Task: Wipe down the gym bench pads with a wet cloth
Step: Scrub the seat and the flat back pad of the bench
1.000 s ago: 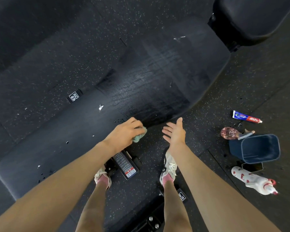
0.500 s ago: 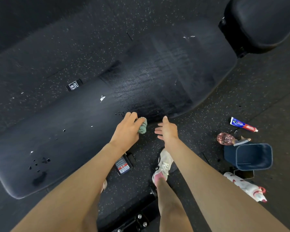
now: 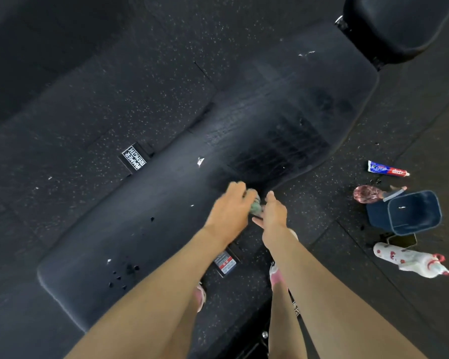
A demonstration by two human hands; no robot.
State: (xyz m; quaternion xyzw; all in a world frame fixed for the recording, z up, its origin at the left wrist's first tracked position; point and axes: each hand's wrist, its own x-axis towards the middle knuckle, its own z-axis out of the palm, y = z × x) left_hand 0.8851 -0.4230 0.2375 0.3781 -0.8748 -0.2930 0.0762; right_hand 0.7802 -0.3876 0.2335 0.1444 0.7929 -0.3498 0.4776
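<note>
Left hand [image 3: 228, 211], frame centre: fingers curled over a green cloth [image 3: 255, 206], holding it at the near edge of the long bench pad [image 3: 140, 229]. Right hand [image 3: 273, 212] is just beside the cloth, fingers loosely straight, gripping nothing we can see; contact with the cloth unclear (blur). We note wet streaks [image 3: 283, 130] on the pad's upper-right half and dark drops [image 3: 125, 274] at its lower-left end. On the floor [image 3: 114, 99], right of frame: blue bin [image 3: 415, 213], toothpaste tube [image 3: 388, 171], white bottle [image 3: 410, 260].
</note>
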